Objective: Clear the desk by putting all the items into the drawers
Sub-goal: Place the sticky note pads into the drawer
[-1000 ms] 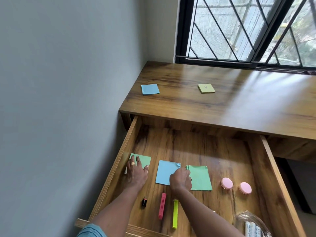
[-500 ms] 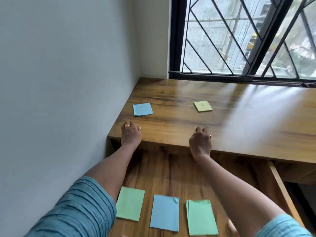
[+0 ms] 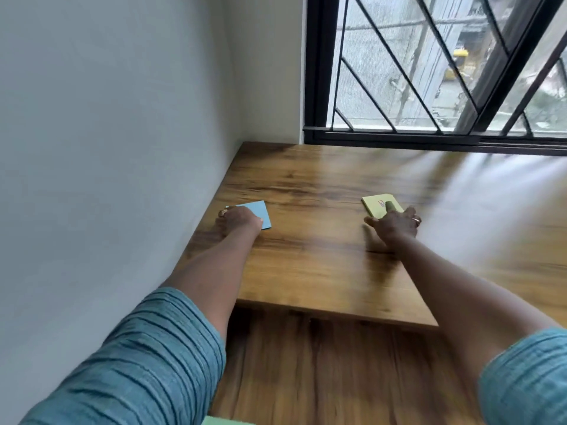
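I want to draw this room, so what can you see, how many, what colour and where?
Window: one, black bars, top right.
Wall: one, pale grey, left.
Desk: one, brown wood, under the window.
Blue pad: one, blue, desk's left, near the wall.
Yellow pad: one, yellow, right of the blue pad.
Drawer: one, brown wood, open below the desk.
Green paper: one, green, bottom edge, over the drawer.
Sleeves: two, teal, on the arms.
Left hand: one, resting on the blue pad.
Right hand: one, fingers touching the yellow pad.
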